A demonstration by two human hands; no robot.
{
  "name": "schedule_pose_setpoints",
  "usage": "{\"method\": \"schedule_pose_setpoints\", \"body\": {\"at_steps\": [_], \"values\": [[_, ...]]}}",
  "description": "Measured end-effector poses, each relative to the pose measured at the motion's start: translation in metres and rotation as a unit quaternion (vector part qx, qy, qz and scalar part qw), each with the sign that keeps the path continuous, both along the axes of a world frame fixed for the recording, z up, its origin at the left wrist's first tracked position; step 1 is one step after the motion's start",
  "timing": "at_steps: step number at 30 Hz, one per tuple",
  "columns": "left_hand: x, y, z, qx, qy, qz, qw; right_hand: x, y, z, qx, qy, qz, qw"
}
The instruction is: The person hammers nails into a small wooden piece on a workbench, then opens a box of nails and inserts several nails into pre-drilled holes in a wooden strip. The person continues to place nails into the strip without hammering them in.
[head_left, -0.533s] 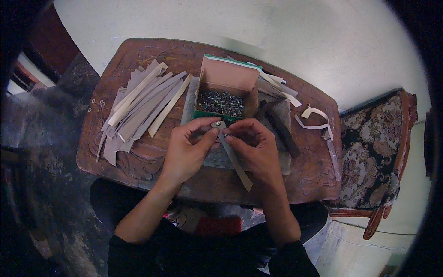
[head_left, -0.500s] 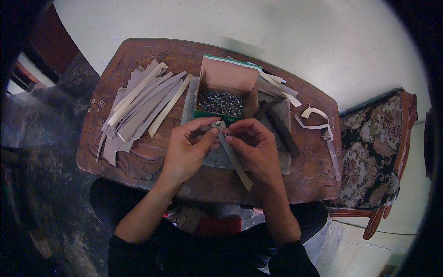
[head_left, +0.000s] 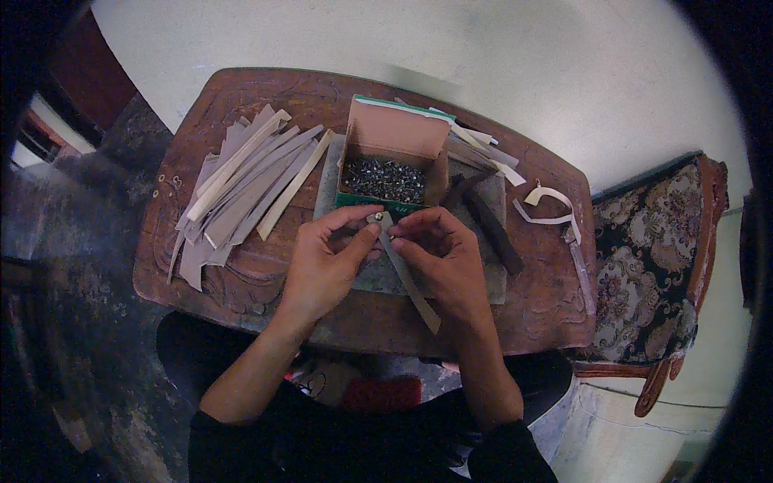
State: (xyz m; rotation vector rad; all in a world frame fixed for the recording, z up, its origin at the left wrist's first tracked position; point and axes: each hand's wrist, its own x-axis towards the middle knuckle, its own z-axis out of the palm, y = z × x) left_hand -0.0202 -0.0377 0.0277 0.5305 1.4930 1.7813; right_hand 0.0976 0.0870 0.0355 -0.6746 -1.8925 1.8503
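Pinching the narrow grey strip (head_left: 415, 291) is shown in the head view: its upper end, bearing a shiny metal stud (head_left: 379, 216), is clamped between thumb and fingers of the left hand (head_left: 328, 253), just in front of the open cardboard box (head_left: 394, 135) of small metal fasteners (head_left: 386, 181). Fingertips of the right hand (head_left: 444, 248) are bent by the strip's edge; whether anything is gripped there cannot be told. The end is probably best kept flat and the stud uncovered.

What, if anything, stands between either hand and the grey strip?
Nothing visible does. The left hand pinches the grey strip near its upper end, by a small metal stud; the right hand has its fingers at the edge, contact unclear. The open cardboard box sits beyond, not between.
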Motion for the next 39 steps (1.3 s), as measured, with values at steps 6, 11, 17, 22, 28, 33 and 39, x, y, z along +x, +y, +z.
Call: {"method": "schedule_pose_setpoints", "body": {"at_steps": [6, 11, 17, 22, 28, 33, 39], "values": [[-0.001, 0.000, -0.002, 0.007, -0.008, -0.006, 1.000, 0.000, -0.001, 0.003, 0.001, -0.016, -0.003, 1.000], [0.001, 0.000, -0.002, 0.011, 0.006, -0.006, 1.000, -0.002, -0.006, 0.005, 0.016, -0.027, -0.017, 0.999], [0.002, -0.001, -0.003, 0.025, 0.021, 0.000, 0.999, -0.003, -0.007, 0.009, 0.001, -0.044, -0.010, 0.999], [0.002, 0.000, -0.004, 0.036, 0.031, 0.014, 0.999, -0.003, -0.005, 0.009, -0.015, -0.040, -0.011, 0.999], [-0.003, -0.005, 0.006, 0.024, 0.024, -0.019, 0.999, -0.003, -0.007, 0.016, -0.027, -0.028, -0.013, 0.999], [-0.003, -0.005, -0.001, 0.059, 0.043, -0.013, 0.997, -0.002, -0.004, 0.015, -0.019, -0.030, -0.008, 0.999], [0.000, -0.006, 0.006, 0.010, 0.053, 0.001, 0.999, -0.002, -0.003, 0.007, -0.026, -0.004, -0.008, 1.000]]}}
